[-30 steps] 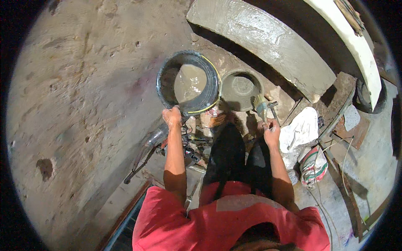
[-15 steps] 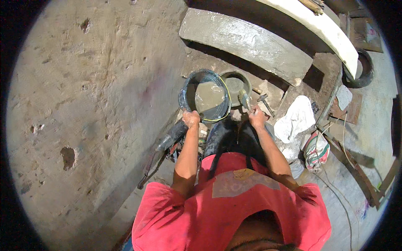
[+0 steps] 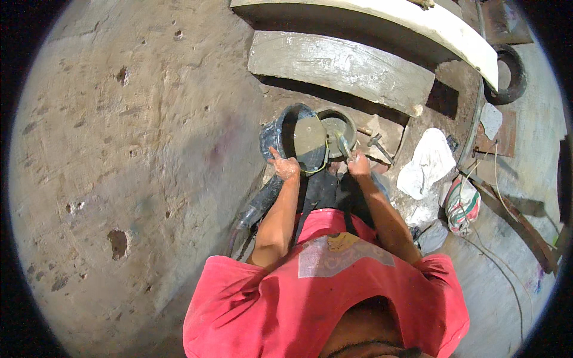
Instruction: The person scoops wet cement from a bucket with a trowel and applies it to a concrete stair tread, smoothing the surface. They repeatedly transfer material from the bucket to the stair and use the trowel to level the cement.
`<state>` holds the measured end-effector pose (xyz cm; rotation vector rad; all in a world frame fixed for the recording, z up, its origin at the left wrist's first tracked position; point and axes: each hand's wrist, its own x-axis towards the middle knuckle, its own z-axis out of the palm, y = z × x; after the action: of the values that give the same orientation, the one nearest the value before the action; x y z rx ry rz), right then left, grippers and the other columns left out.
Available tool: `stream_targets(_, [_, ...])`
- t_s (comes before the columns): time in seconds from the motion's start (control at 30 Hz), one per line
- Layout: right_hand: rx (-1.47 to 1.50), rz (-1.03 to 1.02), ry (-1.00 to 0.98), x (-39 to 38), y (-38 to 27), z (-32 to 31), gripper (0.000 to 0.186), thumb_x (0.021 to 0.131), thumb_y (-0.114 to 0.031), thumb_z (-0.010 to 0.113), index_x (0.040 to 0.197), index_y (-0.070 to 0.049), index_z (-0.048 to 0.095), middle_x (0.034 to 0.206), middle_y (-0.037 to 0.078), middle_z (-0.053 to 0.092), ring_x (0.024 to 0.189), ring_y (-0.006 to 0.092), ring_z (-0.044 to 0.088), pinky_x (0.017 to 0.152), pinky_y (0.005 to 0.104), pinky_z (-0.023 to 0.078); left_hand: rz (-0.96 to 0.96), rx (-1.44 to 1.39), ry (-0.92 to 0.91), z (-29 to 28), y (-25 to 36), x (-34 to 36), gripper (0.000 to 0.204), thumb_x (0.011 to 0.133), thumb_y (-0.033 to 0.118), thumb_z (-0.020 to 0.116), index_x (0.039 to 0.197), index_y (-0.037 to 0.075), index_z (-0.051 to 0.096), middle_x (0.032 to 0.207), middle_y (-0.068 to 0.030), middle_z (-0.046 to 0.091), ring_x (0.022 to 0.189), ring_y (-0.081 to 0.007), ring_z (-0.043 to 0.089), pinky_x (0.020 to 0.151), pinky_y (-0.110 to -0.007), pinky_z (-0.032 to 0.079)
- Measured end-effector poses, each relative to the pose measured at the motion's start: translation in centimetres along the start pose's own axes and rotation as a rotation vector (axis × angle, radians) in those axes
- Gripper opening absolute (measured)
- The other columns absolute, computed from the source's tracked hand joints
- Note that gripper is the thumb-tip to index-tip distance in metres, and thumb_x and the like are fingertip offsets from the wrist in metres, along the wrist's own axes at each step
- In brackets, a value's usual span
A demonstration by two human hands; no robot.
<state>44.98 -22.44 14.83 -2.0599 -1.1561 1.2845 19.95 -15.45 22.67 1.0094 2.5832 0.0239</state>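
My left hand (image 3: 284, 167) grips the near rim of a dark bucket (image 3: 274, 132) holding grey wet mortar (image 3: 308, 136), tilted toward the right. My right hand (image 3: 359, 163) holds a trowel (image 3: 344, 143) by its handle, its blade reaching into a smaller round pan (image 3: 338, 124) just right of the bucket. Both forearms stretch forward from my red shirt. My dark trouser legs lie between them.
A rough plastered wall (image 3: 131, 155) fills the left. A curved grey concrete slab (image 3: 340, 65) and a white curved form (image 3: 418, 27) lie ahead. A hammer (image 3: 379, 146), a white sack (image 3: 427, 162), a striped bag (image 3: 463, 206) and a tyre (image 3: 507, 74) lie to the right.
The view has shifted, so the bucket and pan sit farther right. My left hand has tilted the bucket toward the pan. My right hand has brought the trowel into the pan.
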Motion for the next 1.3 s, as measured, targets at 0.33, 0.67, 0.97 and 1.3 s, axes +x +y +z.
stream_targets(0.33, [-0.011,0.065,0.037,0.6,-0.1,0.3,0.035,0.075,-0.02,0.068,0.105,-0.005,0.06,0.092,0.026,0.069,0.094,0.0484,0.065,0.083,0.0539,0.051,0.082,-0.006,0.042,-1.7,2.0,-1.3,0.102,0.079,-0.001,0.065,0.164,0.032,0.019,0.158,-0.0428,0.017,0.12,-0.0542,0.059,0.102,-0.051,0.051])
stream_targets(0.67, [-0.022,0.106,0.033,0.5,-0.3,1.1,0.031,0.078,-0.016,0.069,0.106,-0.005,0.059,0.093,0.026,0.069,0.096,0.0491,0.065,0.084,0.0552,0.051,0.174,-0.088,0.077,-3.0,3.0,-2.0,0.102,0.077,-0.003,0.064,0.163,0.032,0.022,0.162,-0.0377,0.016,0.119,-0.0534,0.06,0.1,-0.05,0.052])
stream_targets(0.97, [0.016,0.145,0.058,0.4,-0.1,1.4,0.03,0.078,-0.016,0.068,0.105,-0.005,0.06,0.094,0.027,0.07,0.097,0.0495,0.065,0.085,0.0549,0.051,0.272,-0.072,0.146,-4.2,3.4,-2.3,0.104,0.075,-0.005,0.063,0.163,0.032,0.022,0.162,-0.0369,0.017,0.119,-0.0544,0.059,0.098,-0.051,0.052])
stream_targets(1.3, [0.024,0.145,0.102,0.3,-0.4,1.6,0.028,0.077,-0.017,0.071,0.102,-0.005,0.064,0.097,0.025,0.07,0.098,0.0471,0.066,0.086,0.0513,0.051,0.345,-0.132,0.18,-5.8,3.4,-2.0,0.105,0.072,-0.007,0.059,0.162,0.034,0.025,0.164,-0.0329,0.017,0.12,-0.0543,0.058,0.095,-0.05,0.052])
